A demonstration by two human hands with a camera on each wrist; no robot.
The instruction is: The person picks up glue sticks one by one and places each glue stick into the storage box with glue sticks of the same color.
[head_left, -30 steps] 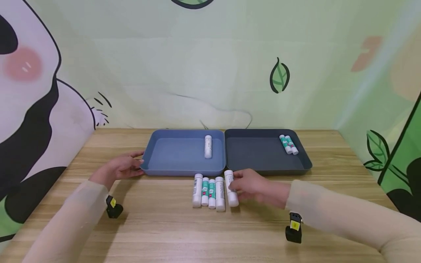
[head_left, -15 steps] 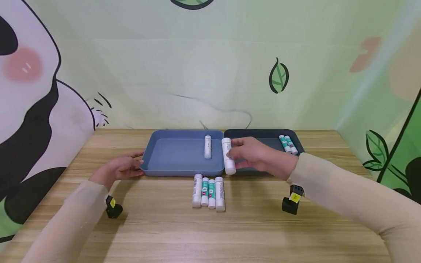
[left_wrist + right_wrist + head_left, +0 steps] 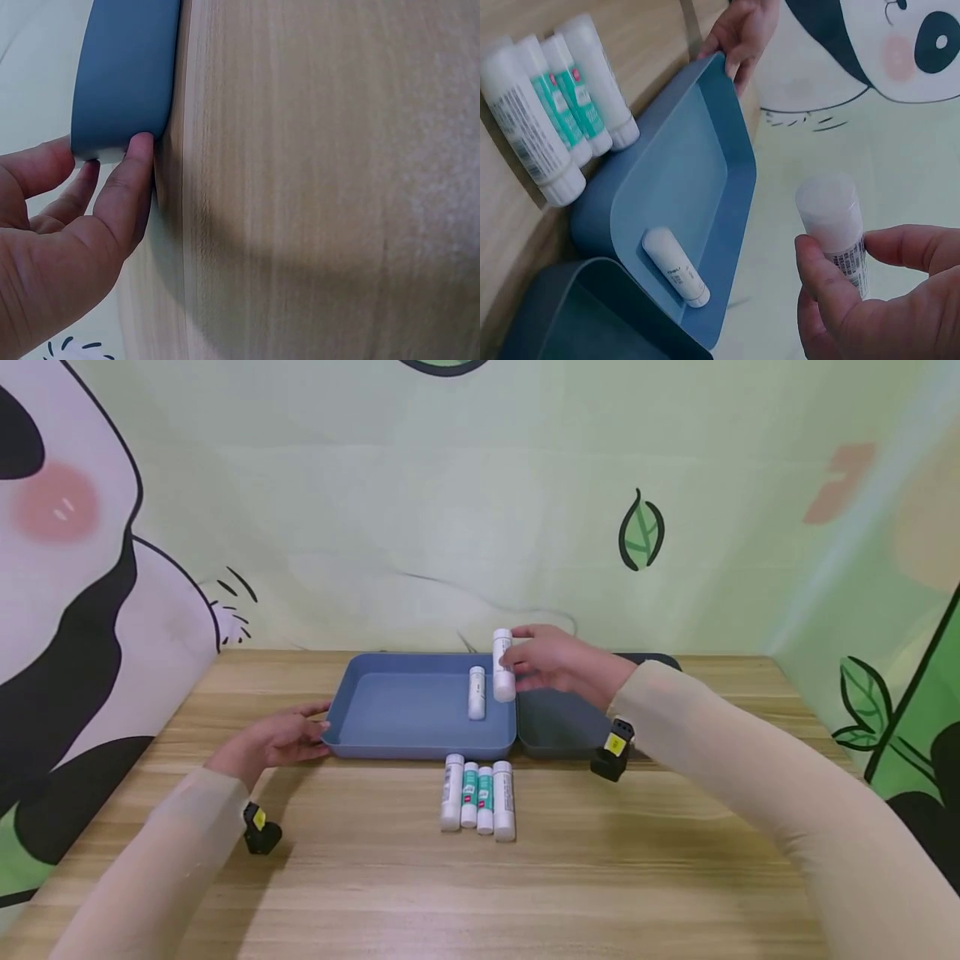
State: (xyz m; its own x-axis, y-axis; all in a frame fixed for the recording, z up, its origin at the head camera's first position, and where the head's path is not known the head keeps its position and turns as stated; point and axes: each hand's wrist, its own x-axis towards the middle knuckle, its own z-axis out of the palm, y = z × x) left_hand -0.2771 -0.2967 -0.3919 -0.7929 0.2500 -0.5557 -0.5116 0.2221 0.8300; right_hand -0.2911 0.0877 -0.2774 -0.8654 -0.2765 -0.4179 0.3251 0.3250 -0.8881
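Note:
My right hand (image 3: 558, 658) pinches a large white glue stick (image 3: 503, 685) between thumb and fingers, upright over the right end of the blue tray (image 3: 397, 714). Its cap end and barcode label show in the right wrist view. A single white glue stick (image 3: 477, 693) lies in that tray. At the tray's left end, my left hand (image 3: 273, 739) touches the outer wall with its fingertips, fingers spread, as the left wrist view shows. In front of the tray lie two green-labelled glue sticks (image 3: 485, 802) between a white glue stick (image 3: 452, 793) and another white one (image 3: 503, 802).
A dark grey tray (image 3: 558, 727) stands against the blue tray's right side, partly covered by my right arm. The wooden table (image 3: 360, 877) ends at a printed cloth wall (image 3: 337, 527) right behind the trays.
My right hand has lifted the white glue stick from the right end of the row and carried it up and slightly left, over the blue tray. The left hand stays put.

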